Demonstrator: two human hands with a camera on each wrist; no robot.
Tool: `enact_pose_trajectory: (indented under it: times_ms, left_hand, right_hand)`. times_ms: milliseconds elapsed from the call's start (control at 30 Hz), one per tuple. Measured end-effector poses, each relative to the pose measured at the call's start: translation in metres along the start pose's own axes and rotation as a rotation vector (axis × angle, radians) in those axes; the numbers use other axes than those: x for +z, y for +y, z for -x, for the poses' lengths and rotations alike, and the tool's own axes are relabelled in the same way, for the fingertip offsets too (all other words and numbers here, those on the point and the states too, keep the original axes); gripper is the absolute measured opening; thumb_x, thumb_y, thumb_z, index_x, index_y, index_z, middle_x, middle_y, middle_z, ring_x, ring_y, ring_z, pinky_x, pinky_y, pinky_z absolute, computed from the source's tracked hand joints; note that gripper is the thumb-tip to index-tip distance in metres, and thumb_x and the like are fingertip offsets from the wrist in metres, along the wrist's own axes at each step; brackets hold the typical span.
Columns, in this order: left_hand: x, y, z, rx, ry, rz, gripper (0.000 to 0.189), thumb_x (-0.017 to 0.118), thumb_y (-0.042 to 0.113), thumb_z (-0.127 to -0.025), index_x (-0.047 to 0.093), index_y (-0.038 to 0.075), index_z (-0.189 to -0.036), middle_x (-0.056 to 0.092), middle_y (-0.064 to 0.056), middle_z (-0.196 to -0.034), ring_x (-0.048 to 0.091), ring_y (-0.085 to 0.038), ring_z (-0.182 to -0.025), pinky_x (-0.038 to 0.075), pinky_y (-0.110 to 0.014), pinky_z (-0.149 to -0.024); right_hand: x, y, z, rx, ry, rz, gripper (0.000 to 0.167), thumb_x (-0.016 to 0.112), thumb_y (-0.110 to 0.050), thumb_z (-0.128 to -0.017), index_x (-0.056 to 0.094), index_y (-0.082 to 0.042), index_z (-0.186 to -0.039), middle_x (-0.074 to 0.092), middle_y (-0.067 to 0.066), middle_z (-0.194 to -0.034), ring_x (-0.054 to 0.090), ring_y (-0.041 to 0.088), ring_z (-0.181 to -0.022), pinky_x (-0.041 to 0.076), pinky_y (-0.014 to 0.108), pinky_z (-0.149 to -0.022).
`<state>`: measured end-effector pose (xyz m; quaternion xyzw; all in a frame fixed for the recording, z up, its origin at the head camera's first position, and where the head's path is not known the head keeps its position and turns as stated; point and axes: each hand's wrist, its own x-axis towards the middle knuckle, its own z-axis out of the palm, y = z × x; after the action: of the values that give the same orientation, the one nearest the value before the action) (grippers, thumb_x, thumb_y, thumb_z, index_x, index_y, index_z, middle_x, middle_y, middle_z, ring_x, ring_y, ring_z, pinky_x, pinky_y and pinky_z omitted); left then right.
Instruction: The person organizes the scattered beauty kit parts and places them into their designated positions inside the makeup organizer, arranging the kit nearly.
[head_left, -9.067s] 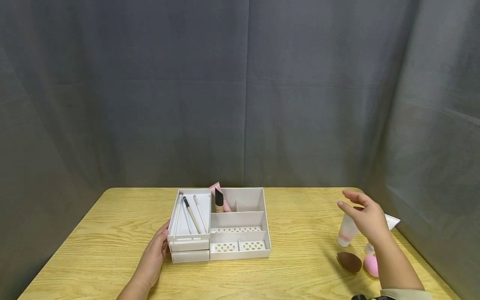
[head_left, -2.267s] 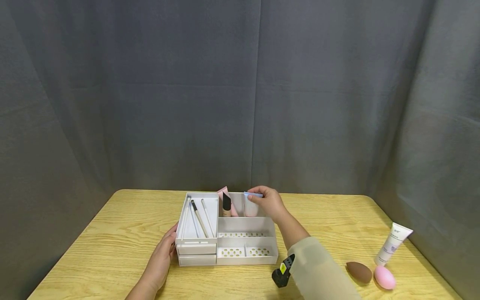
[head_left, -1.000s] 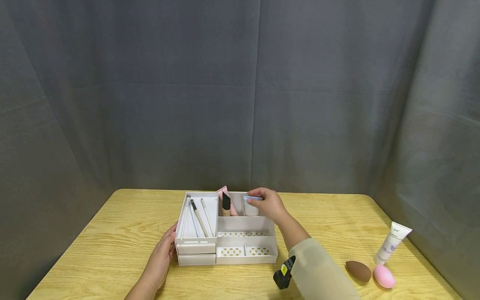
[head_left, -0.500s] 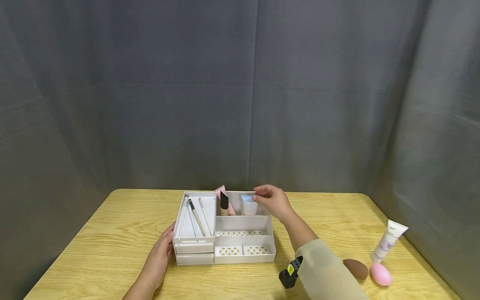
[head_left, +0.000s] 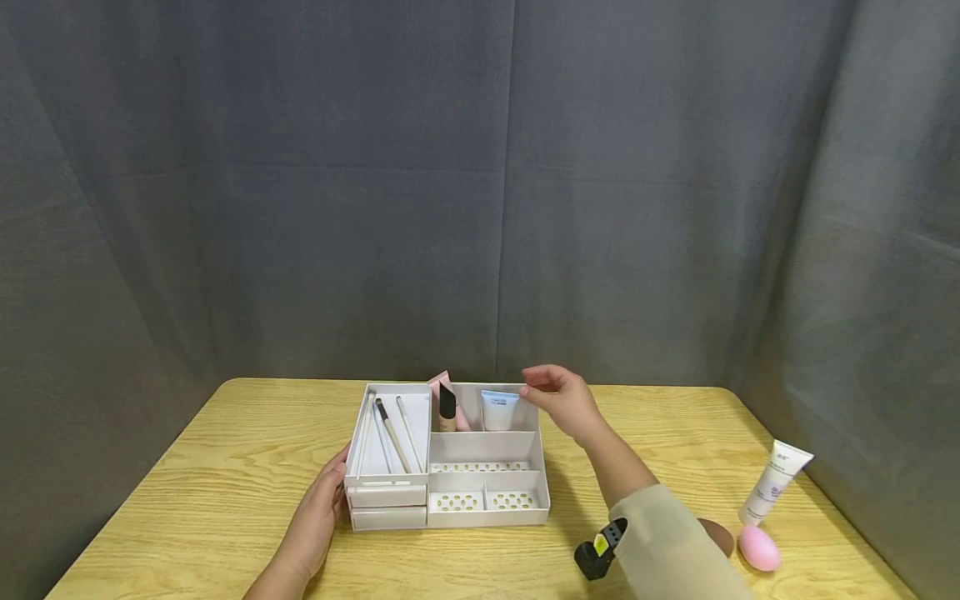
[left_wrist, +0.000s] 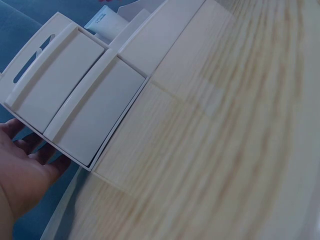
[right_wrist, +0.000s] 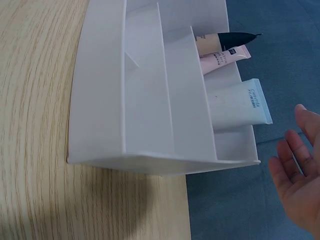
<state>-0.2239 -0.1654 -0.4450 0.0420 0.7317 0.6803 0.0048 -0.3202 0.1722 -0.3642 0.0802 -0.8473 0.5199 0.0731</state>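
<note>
A white organizer (head_left: 487,518) stands on the table, with several makeup brushes (head_left: 390,429) in its top-left tray. My left hand (head_left: 311,521) rests against its left side; in the left wrist view the fingers (left_wrist: 42,150) lie along that side wall. A white tube with a light blue end (head_left: 498,410) stands in the back right compartment. Beside it, in the back left compartment, are a black-capped foundation bottle (head_left: 447,410) and a pink tube (head_left: 439,382). My right hand (head_left: 566,402) hovers by the organizer's back right corner, fingers apart from the blue-ended tube and holding nothing.
At the table's right lie a white tube (head_left: 776,482), a pink makeup sponge (head_left: 759,547) and a brown sponge (head_left: 718,536) partly hidden by the right sleeve. Two drawers (left_wrist: 97,100) face the front of the organizer. Grey curtains (head_left: 480,192) surround the table.
The blue-ended tube came from the table's right into the back right compartment. My right hand has let go of it and moved slightly right. My left hand stays at the organizer's side.
</note>
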Motion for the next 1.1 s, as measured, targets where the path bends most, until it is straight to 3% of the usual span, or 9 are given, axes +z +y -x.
enact_pose_trajectory:
  times_ms: [133, 267, 333, 700, 1100]
  left_hand:
    - [0.0, 0.0, 0.0, -0.002, 0.003, -0.004, 0.059, 0.018, 0.039, -0.107, 0.02, 0.007, -0.156, 0.02, -0.017, -0.162, 0.038, 0.01, -0.125, 0.032, -0.003, -0.093]
    - [0.0, 0.001, 0.0, -0.004, 0.002, -0.007, 0.059, 0.017, 0.038, -0.107, 0.019, 0.005, -0.156, 0.02, -0.018, -0.162, 0.027, -0.024, -0.144, 0.032, -0.002, -0.092]
    - [0.0, 0.001, 0.0, -0.002, -0.001, -0.007, 0.059, 0.016, 0.038, -0.107, 0.018, 0.004, -0.156, 0.02, -0.019, -0.162, 0.021, -0.033, -0.146, 0.032, -0.001, -0.091]
    - [0.001, 0.002, 0.0, -0.009, -0.008, 0.016, 0.059, 0.017, 0.036, -0.107, 0.017, 0.004, -0.156, 0.017, -0.019, -0.163, 0.019, -0.034, -0.147, 0.03, 0.0, -0.089]
    - [0.001, 0.002, 0.001, -0.003, 0.001, 0.005, 0.06, 0.017, 0.039, -0.107, 0.019, 0.004, -0.156, 0.02, -0.019, -0.162, 0.02, -0.035, -0.147, 0.031, 0.0, -0.09]
  right_hand:
    - [-0.009, 0.001, 0.002, -0.007, 0.01, 0.003, 0.034, 0.07, -0.017, -0.091, 0.065, -0.005, -0.122, 0.067, 0.015, -0.117, 0.061, 0.026, -0.107, 0.053, 0.033, -0.09]
    - [-0.017, 0.002, 0.005, -0.024, 0.021, 0.006, 0.034, 0.07, -0.017, -0.091, 0.064, -0.004, -0.122, 0.067, 0.016, -0.118, 0.061, 0.026, -0.108, 0.052, 0.031, -0.089]
    - [-0.021, 0.003, 0.007, -0.022, 0.023, 0.011, 0.034, 0.07, -0.017, -0.091, 0.064, -0.004, -0.123, 0.066, 0.017, -0.119, 0.061, 0.026, -0.108, 0.052, 0.029, -0.088]
    - [-0.054, 0.009, 0.024, -0.01, 0.047, 0.053, 0.038, 0.068, -0.022, -0.093, 0.061, -0.004, -0.126, 0.063, 0.019, -0.125, 0.058, 0.027, -0.112, 0.049, 0.026, -0.087]
    - [-0.091, 0.011, 0.049, 0.004, 0.09, 0.1, 0.047, 0.066, -0.034, -0.094, 0.058, -0.006, -0.131, 0.062, 0.014, -0.124, 0.057, 0.006, -0.101, 0.048, 0.015, -0.083]
